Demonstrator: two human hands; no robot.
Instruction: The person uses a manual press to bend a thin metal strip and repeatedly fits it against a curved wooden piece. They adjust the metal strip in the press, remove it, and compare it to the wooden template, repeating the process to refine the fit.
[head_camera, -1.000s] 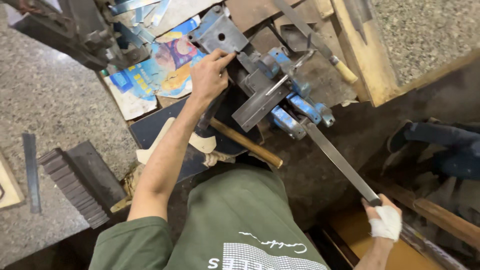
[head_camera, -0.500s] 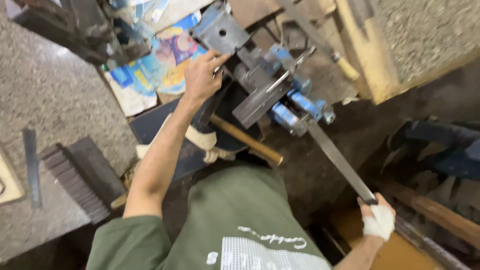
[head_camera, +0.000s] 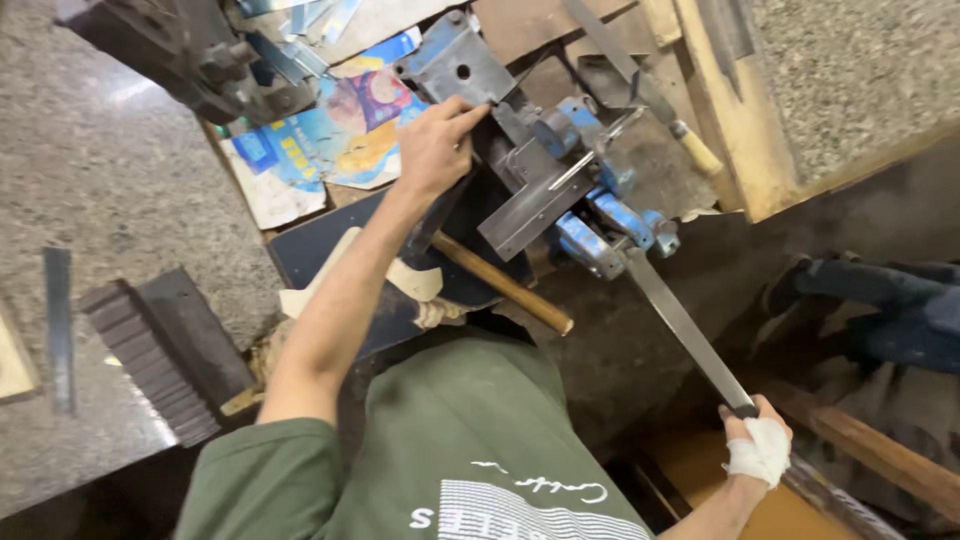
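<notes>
My left hand (head_camera: 437, 147) rests on the workbench beside a blue bench vise (head_camera: 590, 205), fingers touching a grey metal plate (head_camera: 452, 66) with a hole. A grey metal angle piece (head_camera: 530, 210) sits clamped in the vise. My right hand (head_camera: 757, 442), wrapped in white bandage, grips the end of a long flat metal bar (head_camera: 682, 325) that runs up to the vise. A hammer with a wooden handle (head_camera: 500, 285) lies just below my left forearm.
Colourful printed paper (head_camera: 335, 135) lies on the bench left of the vise. A dark machine (head_camera: 185, 50) stands at the top left. A stack of dark strips (head_camera: 150, 365) sits on the granite surface (head_camera: 110, 200). A wooden-handled file (head_camera: 650, 95) lies behind the vise.
My left hand has shifted slightly up toward the grey plate. The right hand keeps hold of the long bar, which has swung a little lower.
</notes>
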